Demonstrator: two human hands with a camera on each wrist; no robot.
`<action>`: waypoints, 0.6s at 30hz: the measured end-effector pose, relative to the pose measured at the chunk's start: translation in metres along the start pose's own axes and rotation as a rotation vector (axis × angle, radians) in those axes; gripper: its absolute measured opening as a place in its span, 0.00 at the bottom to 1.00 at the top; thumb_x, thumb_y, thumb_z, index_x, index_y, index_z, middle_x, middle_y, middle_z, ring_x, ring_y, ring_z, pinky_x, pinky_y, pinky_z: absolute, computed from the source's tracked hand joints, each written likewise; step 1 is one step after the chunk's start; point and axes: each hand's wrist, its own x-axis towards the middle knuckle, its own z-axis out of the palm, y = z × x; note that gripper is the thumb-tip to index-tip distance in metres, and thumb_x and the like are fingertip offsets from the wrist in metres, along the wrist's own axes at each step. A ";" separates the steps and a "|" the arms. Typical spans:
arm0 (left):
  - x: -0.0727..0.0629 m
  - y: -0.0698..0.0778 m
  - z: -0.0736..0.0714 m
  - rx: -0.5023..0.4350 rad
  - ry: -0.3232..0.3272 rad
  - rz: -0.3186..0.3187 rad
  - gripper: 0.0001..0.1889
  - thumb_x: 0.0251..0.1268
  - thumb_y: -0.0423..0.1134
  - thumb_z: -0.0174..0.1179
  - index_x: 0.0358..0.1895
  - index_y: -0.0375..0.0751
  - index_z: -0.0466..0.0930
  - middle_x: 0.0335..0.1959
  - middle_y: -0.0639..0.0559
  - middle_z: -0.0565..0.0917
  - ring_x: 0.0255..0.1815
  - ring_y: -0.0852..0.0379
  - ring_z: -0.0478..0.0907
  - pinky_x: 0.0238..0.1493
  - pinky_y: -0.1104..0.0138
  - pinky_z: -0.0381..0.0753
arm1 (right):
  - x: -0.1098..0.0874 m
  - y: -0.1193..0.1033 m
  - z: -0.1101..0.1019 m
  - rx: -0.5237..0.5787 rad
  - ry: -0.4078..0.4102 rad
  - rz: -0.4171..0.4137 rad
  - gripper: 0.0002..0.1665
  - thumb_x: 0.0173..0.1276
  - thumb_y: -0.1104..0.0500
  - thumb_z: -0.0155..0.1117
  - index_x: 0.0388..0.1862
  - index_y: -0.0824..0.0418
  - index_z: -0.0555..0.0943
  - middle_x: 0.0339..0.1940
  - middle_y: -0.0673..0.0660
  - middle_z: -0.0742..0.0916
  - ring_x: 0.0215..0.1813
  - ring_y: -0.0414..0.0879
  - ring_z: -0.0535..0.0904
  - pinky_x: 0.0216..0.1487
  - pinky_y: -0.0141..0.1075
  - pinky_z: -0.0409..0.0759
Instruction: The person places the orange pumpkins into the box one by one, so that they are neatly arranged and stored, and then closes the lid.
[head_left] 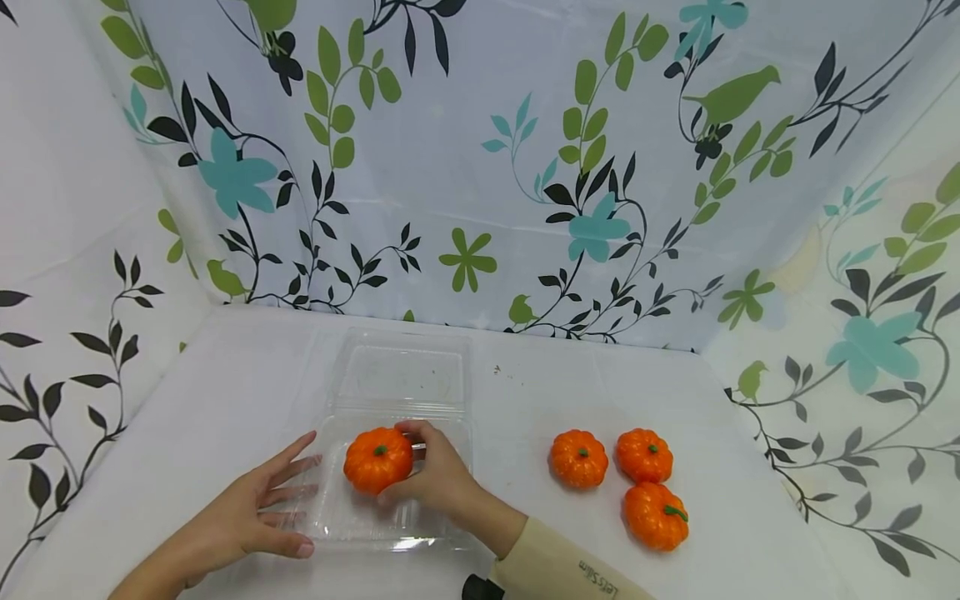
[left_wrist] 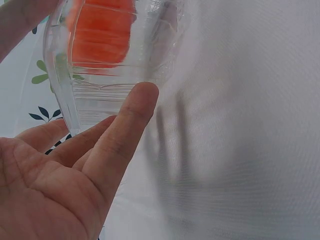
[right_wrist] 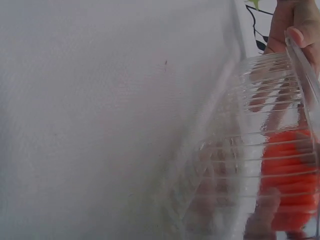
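Note:
A clear plastic clamshell container [head_left: 352, 521] lies with its lid flipped back on the white table. Inside its base is a small orange pumpkin [head_left: 377, 460] with a green stem, gripped from the right by my right hand [head_left: 442, 479], thumb in front and fingers behind. My left hand [head_left: 243, 517] is at the container's left side, fingers extended and spread, some of them seen through the clear wall. The left wrist view shows the pumpkin [left_wrist: 102, 35] behind the ribbed plastic; in the right wrist view the pumpkin [right_wrist: 289, 175] also shows through the wall.
Three more orange pumpkins sit on the table to the right: one pumpkin [head_left: 579, 459], a pumpkin [head_left: 644, 456] behind, and a pumpkin [head_left: 656, 516] nearer the front. The open lid [head_left: 401, 371] extends toward the leaf-patterned curtain [head_left: 450, 167] at the back.

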 end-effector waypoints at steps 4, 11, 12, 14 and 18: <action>0.000 0.000 0.000 0.012 0.006 -0.011 0.63 0.51 0.34 0.78 0.84 0.52 0.38 0.78 0.26 0.52 0.72 0.25 0.61 0.59 0.48 0.80 | 0.002 0.002 0.003 -0.066 0.001 -0.001 0.50 0.41 0.68 0.86 0.67 0.57 0.74 0.57 0.47 0.79 0.53 0.44 0.76 0.56 0.41 0.81; -0.001 0.001 0.000 0.013 0.006 -0.019 0.63 0.52 0.34 0.78 0.84 0.53 0.38 0.78 0.26 0.52 0.73 0.25 0.59 0.60 0.46 0.79 | 0.003 0.003 0.009 -0.142 0.009 0.000 0.51 0.40 0.66 0.87 0.66 0.56 0.75 0.55 0.46 0.78 0.53 0.43 0.75 0.55 0.37 0.80; -0.001 0.000 0.000 0.013 0.006 -0.019 0.63 0.52 0.34 0.78 0.84 0.53 0.38 0.78 0.26 0.52 0.73 0.25 0.59 0.60 0.47 0.79 | 0.003 0.003 0.009 -0.147 0.012 -0.001 0.51 0.40 0.66 0.88 0.66 0.56 0.75 0.55 0.46 0.78 0.53 0.43 0.76 0.56 0.38 0.80; 0.000 0.000 0.000 0.008 0.006 -0.019 0.63 0.52 0.34 0.78 0.84 0.54 0.39 0.78 0.26 0.52 0.73 0.25 0.59 0.60 0.47 0.79 | 0.003 0.003 0.011 -0.164 0.018 0.003 0.51 0.39 0.66 0.88 0.65 0.56 0.75 0.54 0.46 0.78 0.53 0.43 0.76 0.56 0.39 0.80; 0.000 -0.001 0.000 0.004 0.007 -0.015 0.63 0.52 0.34 0.78 0.84 0.53 0.39 0.78 0.26 0.52 0.73 0.25 0.59 0.59 0.48 0.79 | 0.004 0.003 0.013 -0.183 0.027 0.008 0.51 0.39 0.66 0.88 0.65 0.56 0.75 0.54 0.46 0.78 0.53 0.43 0.76 0.57 0.40 0.80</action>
